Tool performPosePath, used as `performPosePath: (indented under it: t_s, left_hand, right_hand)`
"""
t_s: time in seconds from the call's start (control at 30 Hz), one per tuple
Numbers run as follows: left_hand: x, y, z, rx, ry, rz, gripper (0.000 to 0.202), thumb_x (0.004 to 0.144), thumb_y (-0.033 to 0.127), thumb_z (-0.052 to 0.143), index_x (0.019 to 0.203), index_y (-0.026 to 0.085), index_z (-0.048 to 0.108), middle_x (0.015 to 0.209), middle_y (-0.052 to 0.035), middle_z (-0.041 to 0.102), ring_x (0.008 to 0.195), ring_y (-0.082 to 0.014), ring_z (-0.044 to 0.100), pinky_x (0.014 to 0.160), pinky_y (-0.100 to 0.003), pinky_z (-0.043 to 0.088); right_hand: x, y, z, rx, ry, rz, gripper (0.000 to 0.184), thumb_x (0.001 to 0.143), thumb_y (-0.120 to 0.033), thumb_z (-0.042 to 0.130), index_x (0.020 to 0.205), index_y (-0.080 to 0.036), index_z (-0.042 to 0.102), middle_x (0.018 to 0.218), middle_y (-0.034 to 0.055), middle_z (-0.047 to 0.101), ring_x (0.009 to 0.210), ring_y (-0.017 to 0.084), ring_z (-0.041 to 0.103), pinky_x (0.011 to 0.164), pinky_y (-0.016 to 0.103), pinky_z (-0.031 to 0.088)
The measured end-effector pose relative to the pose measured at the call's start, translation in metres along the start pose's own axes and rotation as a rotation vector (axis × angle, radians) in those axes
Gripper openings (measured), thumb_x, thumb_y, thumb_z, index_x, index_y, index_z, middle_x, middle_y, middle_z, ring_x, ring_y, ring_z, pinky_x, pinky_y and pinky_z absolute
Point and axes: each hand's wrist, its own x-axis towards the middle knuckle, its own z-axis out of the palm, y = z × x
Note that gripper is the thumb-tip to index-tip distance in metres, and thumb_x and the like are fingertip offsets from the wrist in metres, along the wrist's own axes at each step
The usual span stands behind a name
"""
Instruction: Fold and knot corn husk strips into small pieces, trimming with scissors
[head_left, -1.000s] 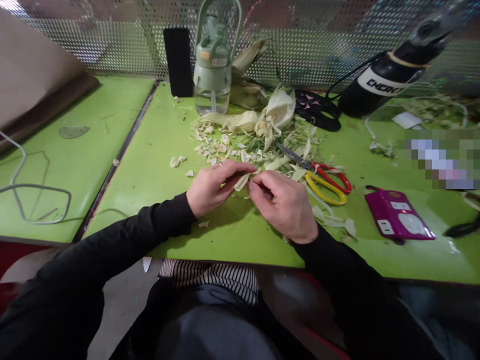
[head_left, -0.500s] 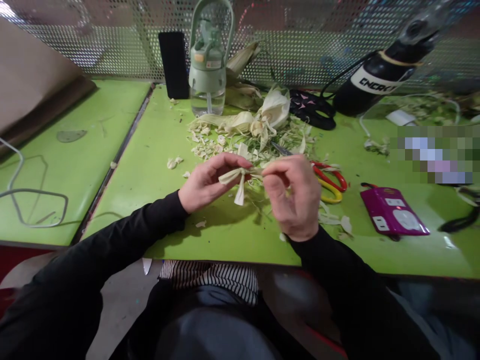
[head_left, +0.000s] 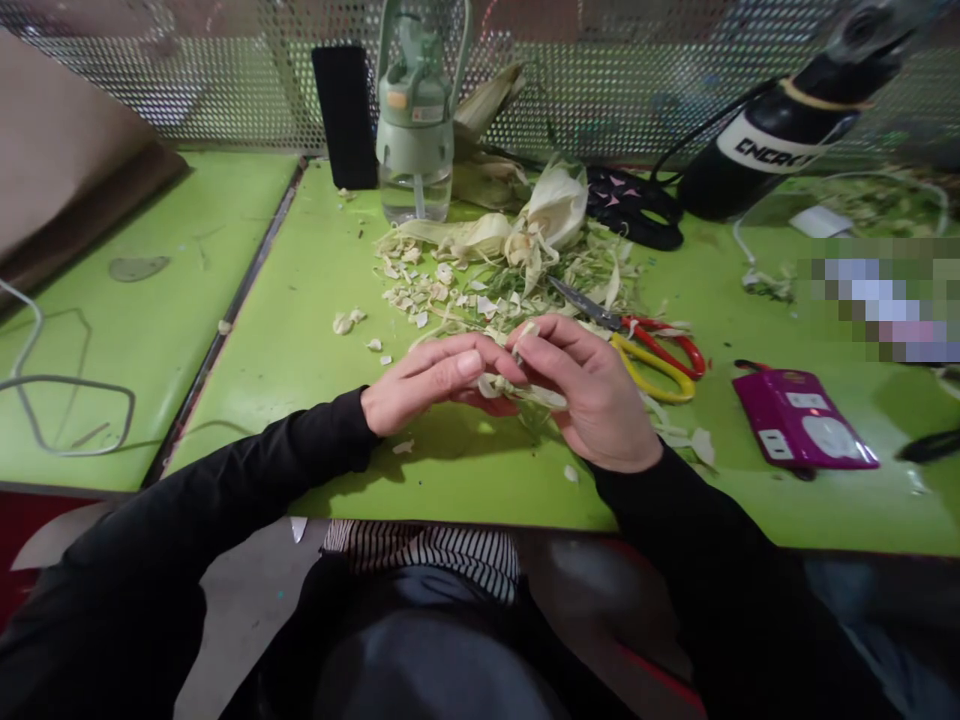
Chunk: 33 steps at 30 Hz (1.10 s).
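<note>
My left hand (head_left: 431, 375) and my right hand (head_left: 600, 395) meet over the front of the green table. A pale corn husk strip (head_left: 528, 331) shows between the thumb and fingers of my right hand. The fingers of my left hand close around the same strip from the left, and most of it is hidden behind them. Just beyond my hands lie cut husk scraps (head_left: 420, 290). Scissors (head_left: 652, 365) with one red and one yellow handle rest beside my right hand, blades spread slightly. A bunch of husks (head_left: 551, 215) sits farther back.
A clear-bottomed water bottle (head_left: 416, 150) and a black phone (head_left: 345, 118) stand by the perforated metal screen (head_left: 255, 70). At right are a purple power socket (head_left: 806, 418) and a dark bottle (head_left: 750, 150). A brown paper bag (head_left: 67, 140) lies at left.
My hands have come together. The husk strip with its knot, plainly visible between them before, is now mostly covered by my fingers. My left thumb now lies across the top.
</note>
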Motion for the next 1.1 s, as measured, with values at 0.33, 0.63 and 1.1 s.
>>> performPosePath:
  t_s: [0.33,0.63,1.1]
  left_hand:
    - [0.008,-0.003,0.002,-0.214,0.225,-0.133,0.042,0.08,0.024,0.079,0.118,0.018,0.063,0.111,-0.0093,0.074,0.089,-0.018,0.076,0.083,-0.031,0.061]
    - [0.011,-0.005,0.002,-0.235,0.267,-0.184,0.041,0.07,0.029,0.089,0.104,0.015,0.07,0.081,0.0,0.072,0.069,-0.0086,0.068,0.069,-0.022,0.057]
    - [0.012,0.001,0.008,-0.215,0.286,-0.203,0.009,0.087,0.022,0.065,0.092,0.014,0.066,0.077,-0.0019,0.065,0.067,-0.01,0.064,0.062,-0.022,0.058]
  right_hand:
    - [0.001,0.008,0.001,-0.164,0.159,-0.206,0.022,0.09,-0.046,0.068,0.091,-0.025,0.062,0.079,-0.0026,0.06,0.067,0.011,0.058,0.061,0.024,0.051]
    - [0.002,0.015,0.002,-0.223,0.213,-0.256,0.019,0.092,-0.044,0.066,0.094,-0.026,0.06,0.077,-0.0023,0.06,0.061,0.011,0.054,0.054,0.024,0.048]
    - [-0.002,0.002,0.005,-0.357,0.131,-0.277,0.017,0.09,-0.041,0.07,0.094,-0.025,0.065,0.08,-0.0017,0.066,0.062,0.01,0.058,0.054,0.024,0.049]
